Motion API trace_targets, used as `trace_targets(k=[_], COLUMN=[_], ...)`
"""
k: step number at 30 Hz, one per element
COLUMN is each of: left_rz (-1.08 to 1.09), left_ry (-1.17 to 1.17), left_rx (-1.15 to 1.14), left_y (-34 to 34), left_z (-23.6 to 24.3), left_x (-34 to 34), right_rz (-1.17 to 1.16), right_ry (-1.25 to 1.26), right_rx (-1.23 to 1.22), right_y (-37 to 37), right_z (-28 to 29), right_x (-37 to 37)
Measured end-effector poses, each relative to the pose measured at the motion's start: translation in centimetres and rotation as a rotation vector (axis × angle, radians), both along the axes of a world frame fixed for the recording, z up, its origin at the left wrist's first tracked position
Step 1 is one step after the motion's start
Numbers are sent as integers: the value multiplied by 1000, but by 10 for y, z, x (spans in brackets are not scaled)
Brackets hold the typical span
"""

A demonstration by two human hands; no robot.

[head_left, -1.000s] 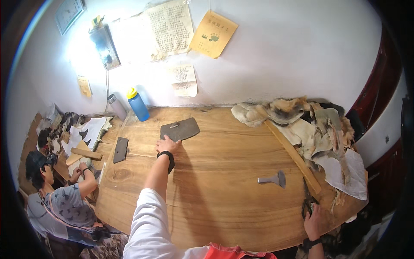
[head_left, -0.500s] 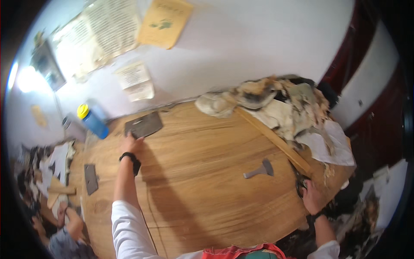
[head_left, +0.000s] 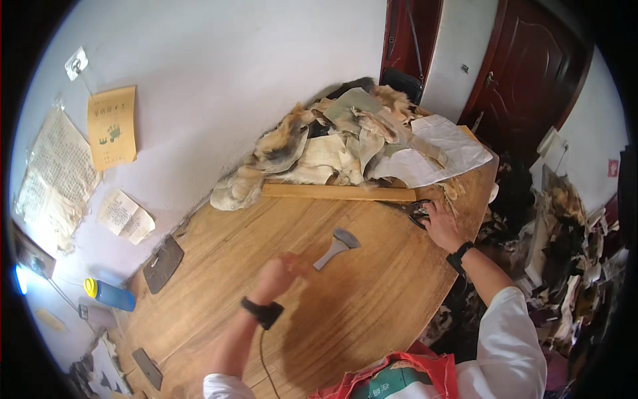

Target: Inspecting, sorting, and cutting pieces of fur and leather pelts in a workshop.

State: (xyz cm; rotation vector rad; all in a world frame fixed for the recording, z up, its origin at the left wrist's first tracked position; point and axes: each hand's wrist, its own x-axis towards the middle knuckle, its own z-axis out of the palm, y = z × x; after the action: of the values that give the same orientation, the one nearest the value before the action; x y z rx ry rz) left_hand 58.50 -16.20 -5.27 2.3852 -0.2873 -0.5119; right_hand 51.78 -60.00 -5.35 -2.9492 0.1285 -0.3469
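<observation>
Blurred by motion, my left hand [head_left: 278,274] hovers over the middle of the wooden table [head_left: 219,279]; its fingers cannot be made out, and no object shows in it. Just beyond it lies a grey metal knife [head_left: 335,248] with a fan-shaped blade. On the table's right side, my right hand [head_left: 444,227] has its fingers curled on the black handles of a pair of scissors [head_left: 419,217]. The scissors' blades point left, beside the end of a long wooden bar [head_left: 339,193].
Behind the bar is a heap of fur and hide pieces [head_left: 352,143], with white sheets [head_left: 438,156] at its right. To the left are a dark flat plate [head_left: 163,265], a smaller one [head_left: 147,369] and a blue bottle [head_left: 113,295]. Scraps [head_left: 518,259] cover the right-hand floor.
The view has turned right. My left hand has left the dark plate by the wall and come across toward the fan-shaped knife. My right hand stays at the scissors.
</observation>
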Motion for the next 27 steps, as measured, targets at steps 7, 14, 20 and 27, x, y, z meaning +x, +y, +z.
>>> trace_targets(k=[7, 14, 20, 27], left_rz=[-187, -1, 630, 751], left_ry=[-265, -342, -544, -490], left_rx=[-4, 138, 332, 474], left_y=[-47, 16, 185, 197], left_z=[-35, -54, -75, -81], left_x=[0, 23, 68, 93], right_rz=[48, 57, 56, 15], right_ry=[19, 4, -75, -68], right_rx=[152, 130, 179, 191], right_y=[9, 1, 15, 7], right_z=[-7, -33, -39, -40], right_x=[-74, -115, -99, -108])
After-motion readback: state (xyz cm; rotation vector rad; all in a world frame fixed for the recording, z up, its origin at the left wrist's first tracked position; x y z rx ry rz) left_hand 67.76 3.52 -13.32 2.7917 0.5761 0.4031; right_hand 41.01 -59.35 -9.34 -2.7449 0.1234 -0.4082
